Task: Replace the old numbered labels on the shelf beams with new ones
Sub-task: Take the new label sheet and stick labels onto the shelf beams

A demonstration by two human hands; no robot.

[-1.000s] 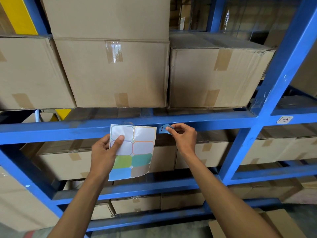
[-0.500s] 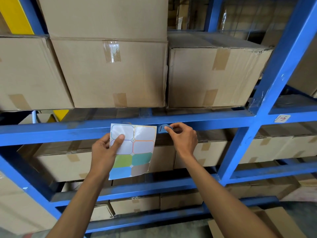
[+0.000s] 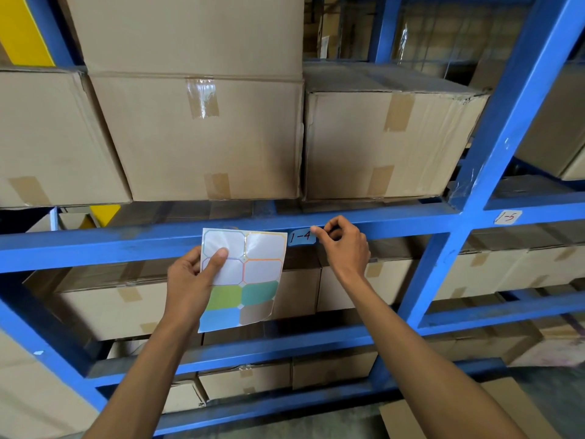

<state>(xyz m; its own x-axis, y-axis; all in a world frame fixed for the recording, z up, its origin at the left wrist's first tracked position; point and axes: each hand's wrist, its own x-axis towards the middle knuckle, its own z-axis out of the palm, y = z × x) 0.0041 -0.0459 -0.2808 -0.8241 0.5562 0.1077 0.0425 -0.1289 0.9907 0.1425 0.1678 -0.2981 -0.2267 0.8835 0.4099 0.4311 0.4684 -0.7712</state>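
Your left hand (image 3: 190, 282) pinches one label sheet (image 3: 242, 278), thumb on top. Your right hand (image 3: 343, 245), fingers curled, presses the blue 1-4 label (image 3: 301, 237) against the beam (image 3: 95, 245); two numbered labels visible.

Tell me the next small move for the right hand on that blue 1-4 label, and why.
Probably run the fingertips leftward across the blue 1-4 label to press it flat. The right hand touches only its right end on the shelf beam, so the rest may not be stuck down. The left hand just holds the sticker sheet.
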